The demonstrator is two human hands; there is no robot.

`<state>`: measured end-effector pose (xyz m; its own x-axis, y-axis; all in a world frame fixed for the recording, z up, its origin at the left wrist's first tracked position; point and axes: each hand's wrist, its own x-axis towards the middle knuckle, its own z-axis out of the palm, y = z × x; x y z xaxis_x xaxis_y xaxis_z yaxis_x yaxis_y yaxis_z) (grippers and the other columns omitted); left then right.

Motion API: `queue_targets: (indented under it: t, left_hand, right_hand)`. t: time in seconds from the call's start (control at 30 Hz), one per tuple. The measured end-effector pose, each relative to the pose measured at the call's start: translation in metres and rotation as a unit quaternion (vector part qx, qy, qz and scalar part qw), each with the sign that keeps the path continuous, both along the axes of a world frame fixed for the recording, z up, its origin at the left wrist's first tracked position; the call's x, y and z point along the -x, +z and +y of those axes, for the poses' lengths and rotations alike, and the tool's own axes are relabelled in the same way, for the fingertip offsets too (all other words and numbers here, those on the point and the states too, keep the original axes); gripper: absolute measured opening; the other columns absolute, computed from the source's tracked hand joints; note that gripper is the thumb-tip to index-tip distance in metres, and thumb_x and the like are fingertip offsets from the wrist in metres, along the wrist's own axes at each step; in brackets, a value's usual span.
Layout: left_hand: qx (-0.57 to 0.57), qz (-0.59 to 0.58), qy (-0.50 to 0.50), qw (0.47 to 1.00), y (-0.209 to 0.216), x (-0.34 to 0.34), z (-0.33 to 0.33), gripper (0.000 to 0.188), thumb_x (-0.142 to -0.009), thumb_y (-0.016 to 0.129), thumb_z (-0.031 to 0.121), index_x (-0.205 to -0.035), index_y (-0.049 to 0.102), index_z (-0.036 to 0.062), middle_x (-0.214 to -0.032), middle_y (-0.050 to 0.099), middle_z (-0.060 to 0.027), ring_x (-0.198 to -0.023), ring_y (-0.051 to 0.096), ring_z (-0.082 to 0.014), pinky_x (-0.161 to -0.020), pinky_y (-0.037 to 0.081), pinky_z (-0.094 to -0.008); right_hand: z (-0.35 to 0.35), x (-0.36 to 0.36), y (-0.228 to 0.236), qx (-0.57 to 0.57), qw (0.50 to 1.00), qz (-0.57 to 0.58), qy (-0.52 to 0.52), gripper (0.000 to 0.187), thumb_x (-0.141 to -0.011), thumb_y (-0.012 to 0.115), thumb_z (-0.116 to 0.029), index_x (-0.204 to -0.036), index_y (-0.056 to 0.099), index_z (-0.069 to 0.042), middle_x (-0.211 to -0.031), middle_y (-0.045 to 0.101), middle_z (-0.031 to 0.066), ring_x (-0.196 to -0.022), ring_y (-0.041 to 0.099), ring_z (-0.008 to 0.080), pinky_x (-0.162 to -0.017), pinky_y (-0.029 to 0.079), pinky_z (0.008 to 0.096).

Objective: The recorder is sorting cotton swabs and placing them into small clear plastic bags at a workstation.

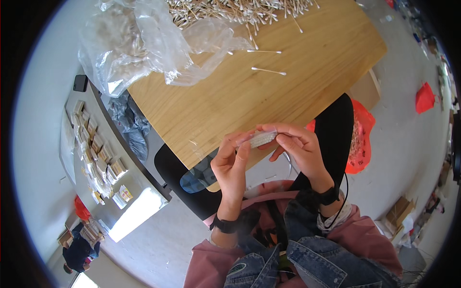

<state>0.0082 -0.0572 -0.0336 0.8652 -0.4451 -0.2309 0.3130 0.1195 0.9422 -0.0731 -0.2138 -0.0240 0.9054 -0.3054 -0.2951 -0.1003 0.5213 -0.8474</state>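
Head view: left hand (231, 165) and right hand (303, 152) pinch a packet (263, 139), contents unclear; bag (161, 45), swabs (230, 10) on table (307, 67)

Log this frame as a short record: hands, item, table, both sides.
left hand: pinching one end of small clear packet, white swab tips inside
right hand: pinching its other end
wooden table: heaped swabs at far side, clear plastic bag at far left
left side: side table bearing small packs
right side: red bag
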Motion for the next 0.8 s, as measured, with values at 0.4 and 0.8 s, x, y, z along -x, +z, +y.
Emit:
queue_targets:
  t: [0.4, 0.8]
  left_hand:
    - [-0.028, -0.075, -0.032, 0.996, 0.001, -0.004, -0.006, 0.024, -0.083, 0.074, -0.006, -0.106, 0.076, 0.0011, -0.109, 0.067, -0.0095, -0.103, 0.062, -0.0181, -0.090, 0.048, -0.0274]
    - [-0.115, -0.231, 0.003, 0.966, 0.010, -0.019, -0.007, 0.016, -0.076, 0.081, -0.003, -0.092, 0.078, 0.0007, -0.093, 0.072, -0.0096, -0.083, 0.068, -0.0181, -0.071, 0.054, -0.0272]
  right_hand:
    - [0.006, -0.002, 0.004, 0.148, 0.987, 0.014, -0.057, 0.012, -0.093, 0.066, 0.000, -0.103, 0.072, 0.000, -0.115, 0.069, 0.0099, -0.088, 0.070, 0.0142, -0.065, 0.055, 0.0242]
    - [-0.005, -0.012, 0.016, 0.172, 0.984, 0.015, -0.036, 0.008, -0.094, 0.066, -0.002, -0.098, 0.071, 0.004, -0.109, 0.070, 0.0127, -0.085, 0.071, 0.0166, -0.068, 0.054, 0.0245]
